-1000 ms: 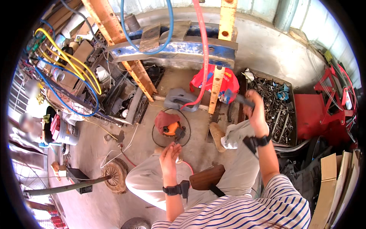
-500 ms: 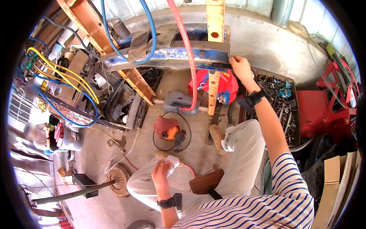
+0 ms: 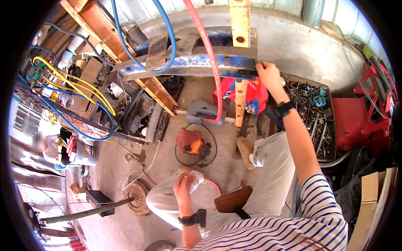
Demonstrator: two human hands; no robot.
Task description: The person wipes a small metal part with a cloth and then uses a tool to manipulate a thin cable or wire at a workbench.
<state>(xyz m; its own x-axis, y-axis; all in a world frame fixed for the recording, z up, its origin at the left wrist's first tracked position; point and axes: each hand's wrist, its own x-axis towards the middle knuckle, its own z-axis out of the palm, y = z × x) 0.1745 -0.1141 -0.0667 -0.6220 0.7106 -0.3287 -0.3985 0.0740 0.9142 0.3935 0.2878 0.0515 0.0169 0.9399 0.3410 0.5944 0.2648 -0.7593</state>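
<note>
A blue steel beam point(image 3: 197, 62) with worn paint and bolts spans between two orange drilled uprights. My right hand point(image 3: 270, 77) reaches out to the beam's right end, its fingers curled against the edge. A dark narrow strip shows along the lower edge beside these fingertips. Over my bent knee, my left hand point(image 3: 183, 188) is raised with thumb and fingers drawn together. Whatever lies between them, if anything, is too small to make out. Both wrists wear black bands. A brown wooden board point(image 3: 232, 200) is seen between my legs.
Red and blue hoses hang across the beam. Metal bits fill a tray point(image 3: 312, 117) at right, near a red machine point(image 3: 358, 121). A grey hollow block point(image 3: 205, 112) and an orange-and-maroon object point(image 3: 193, 142) lie on the floor. Another person point(image 3: 52, 148) is far left.
The whole scene has shifted slightly to the right in view. My right hand stays at the beam's end, and my left hand remains raised over the knee with its fingers together.
</note>
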